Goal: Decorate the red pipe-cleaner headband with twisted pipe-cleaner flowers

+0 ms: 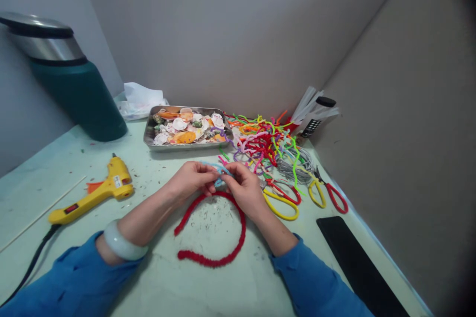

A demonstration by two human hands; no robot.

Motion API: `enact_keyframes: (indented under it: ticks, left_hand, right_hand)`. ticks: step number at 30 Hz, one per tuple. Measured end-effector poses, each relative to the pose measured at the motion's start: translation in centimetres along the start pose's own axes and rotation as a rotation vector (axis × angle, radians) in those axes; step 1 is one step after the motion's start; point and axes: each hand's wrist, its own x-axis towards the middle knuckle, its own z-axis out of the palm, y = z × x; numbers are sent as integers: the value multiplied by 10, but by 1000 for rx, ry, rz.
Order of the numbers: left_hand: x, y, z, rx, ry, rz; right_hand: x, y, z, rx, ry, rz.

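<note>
My left hand (196, 178) and my right hand (243, 185) meet above the middle of the table, both closed on one light blue pipe cleaner (219, 170). The blue piece is bent into small loops between my fingertips, and parts of it are hidden by the fingers. Just below my hands a red fuzzy pipe cleaner ring (243, 232) lies on the table, curved into a circle with a gap at its left side. Its upper edge passes close under my fingers; whether they touch it I cannot tell.
A yellow glue gun (100, 193) lies left, near a thin white stick (44, 212). Behind are a metal tray (193, 146) of shells and a pile of coloured pipe cleaners (260, 141). Scissors (280, 203), a black strip (357, 262) and a green bottle (82, 94) flank my arms.
</note>
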Motion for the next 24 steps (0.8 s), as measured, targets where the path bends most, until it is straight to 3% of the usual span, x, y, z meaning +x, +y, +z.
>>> enact_keyframes:
  ticks: [9,17,24]
  left_hand:
    - [2,-1,0,91,-51,42]
    - [-3,0,5,11,-112,38]
    - [-2,-1,7,0,-59,44]
  right_hand:
    - [2,2,-2,1,-42,45]
    - [7,0,-3,244,65,164]
    - [7,3,-2,242,35,193]
